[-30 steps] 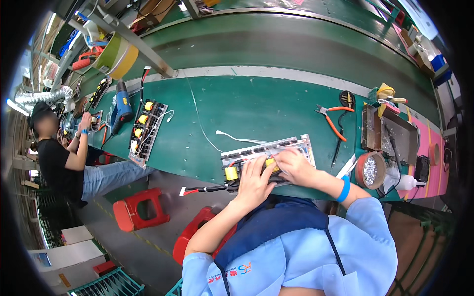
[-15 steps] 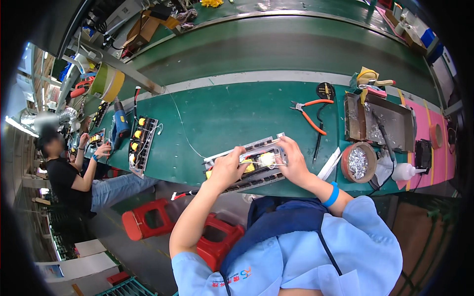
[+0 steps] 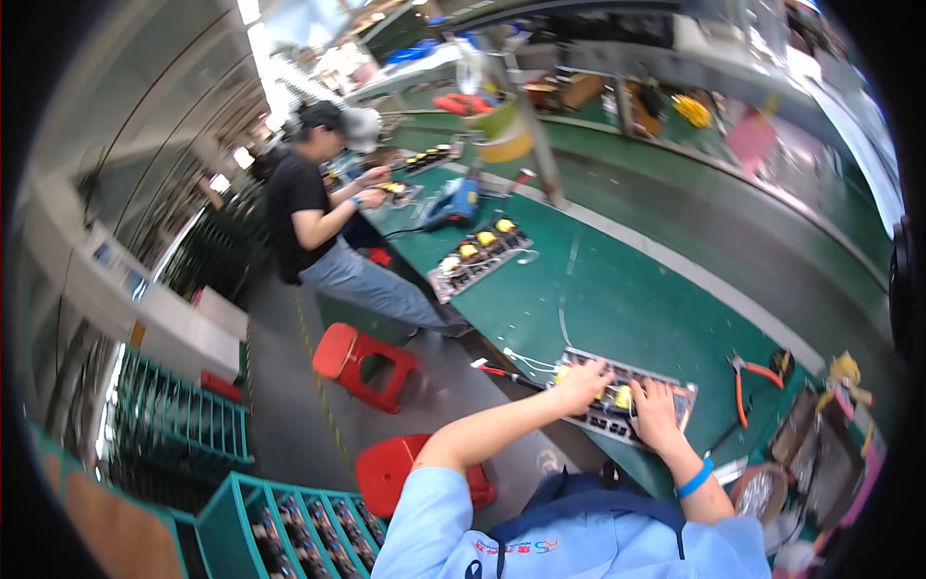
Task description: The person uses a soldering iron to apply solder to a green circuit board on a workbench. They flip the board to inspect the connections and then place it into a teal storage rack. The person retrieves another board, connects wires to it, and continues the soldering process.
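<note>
A long circuit board assembly (image 3: 617,422) with yellow-wrapped coils and black edge parts lies on the green bench near its front edge. My left hand (image 3: 580,386) is on its left half, fingers curled over the components. My right hand (image 3: 656,413), with a blue wristband, has its bent fingers on the right half, close to a yellow coil. Both hands cover parts of the board, and slight blur hides exactly what the fingertips pinch. White wires and a red-and-black cable (image 3: 500,371) stick out from the board's left end.
A similar board (image 3: 482,256) lies farther left, near a blue heat gun (image 3: 457,207). Orange-handled cutters (image 3: 762,372), a metal tray (image 3: 820,454) and a round bowl (image 3: 760,492) are at right. Red stools (image 3: 359,372), a teal rack (image 3: 231,521) and a co-worker (image 3: 313,207) are at left.
My view has swung left, showing more of the co-worker and the rack. My hands have shifted on the board and sit closer together; the right hand has left its right end.
</note>
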The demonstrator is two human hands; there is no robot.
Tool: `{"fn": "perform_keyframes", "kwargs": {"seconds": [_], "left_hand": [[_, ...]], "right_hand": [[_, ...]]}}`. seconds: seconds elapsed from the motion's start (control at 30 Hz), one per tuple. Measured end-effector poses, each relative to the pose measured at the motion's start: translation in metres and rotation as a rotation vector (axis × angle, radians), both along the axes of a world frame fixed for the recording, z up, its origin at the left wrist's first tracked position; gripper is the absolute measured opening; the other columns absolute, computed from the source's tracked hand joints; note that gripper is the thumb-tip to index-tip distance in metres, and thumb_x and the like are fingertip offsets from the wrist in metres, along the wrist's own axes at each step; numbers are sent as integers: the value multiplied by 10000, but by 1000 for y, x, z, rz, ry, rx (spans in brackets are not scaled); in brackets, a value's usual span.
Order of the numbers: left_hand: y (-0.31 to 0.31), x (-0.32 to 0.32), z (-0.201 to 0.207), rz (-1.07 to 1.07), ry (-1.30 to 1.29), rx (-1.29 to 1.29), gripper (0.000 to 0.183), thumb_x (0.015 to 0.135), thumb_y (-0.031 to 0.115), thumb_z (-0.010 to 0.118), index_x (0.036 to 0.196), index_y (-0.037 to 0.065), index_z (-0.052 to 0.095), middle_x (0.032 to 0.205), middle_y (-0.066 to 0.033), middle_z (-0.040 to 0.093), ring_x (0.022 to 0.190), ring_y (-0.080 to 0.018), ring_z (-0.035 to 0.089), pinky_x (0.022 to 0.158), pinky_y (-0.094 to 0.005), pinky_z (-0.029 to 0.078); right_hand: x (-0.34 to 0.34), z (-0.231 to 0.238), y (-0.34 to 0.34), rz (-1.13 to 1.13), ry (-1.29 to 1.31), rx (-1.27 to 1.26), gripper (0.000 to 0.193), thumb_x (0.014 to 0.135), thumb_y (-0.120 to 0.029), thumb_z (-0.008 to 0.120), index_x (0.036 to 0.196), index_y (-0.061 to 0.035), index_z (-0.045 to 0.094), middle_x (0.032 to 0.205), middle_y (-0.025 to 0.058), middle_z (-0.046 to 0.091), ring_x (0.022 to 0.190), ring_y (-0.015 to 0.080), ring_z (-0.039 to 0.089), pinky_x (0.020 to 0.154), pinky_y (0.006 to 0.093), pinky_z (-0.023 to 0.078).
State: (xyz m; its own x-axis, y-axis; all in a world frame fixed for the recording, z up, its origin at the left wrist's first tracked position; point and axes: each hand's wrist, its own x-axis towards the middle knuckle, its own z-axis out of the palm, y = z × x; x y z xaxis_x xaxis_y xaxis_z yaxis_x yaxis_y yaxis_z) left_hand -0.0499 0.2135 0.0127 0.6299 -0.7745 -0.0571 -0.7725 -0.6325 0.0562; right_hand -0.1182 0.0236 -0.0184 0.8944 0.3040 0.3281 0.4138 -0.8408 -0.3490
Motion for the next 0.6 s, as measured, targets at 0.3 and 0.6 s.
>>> {"fn": "perform_keyframes", "kwargs": {"seconds": [0.3, 0.6], "left_hand": [[-1, 6, -36, -5, -20, 18, 445, 429, 156, 706, 835, 36, 569, 888, -91, 560, 902, -243, 507, 756, -329, 406], [122, -128, 129, -133, -298, 469, 333, 536, 433, 632, 707, 153, 681, 698, 5, 632, 700, -164, 599, 622, -290, 466]], "right_hand": [[-12, -6, 13, 16, -30, 60, 641, 500, -52, 683, 1110, -56, 486, 1114, 185, 443, 1032, 347, 418, 911, 462, 300], [-94, 66, 140, 397, -282, 325, 489, 635, -45, 609, 1105, -4, 481, 1045, 189, 496, 969, 344, 464, 857, 410, 346]]}}
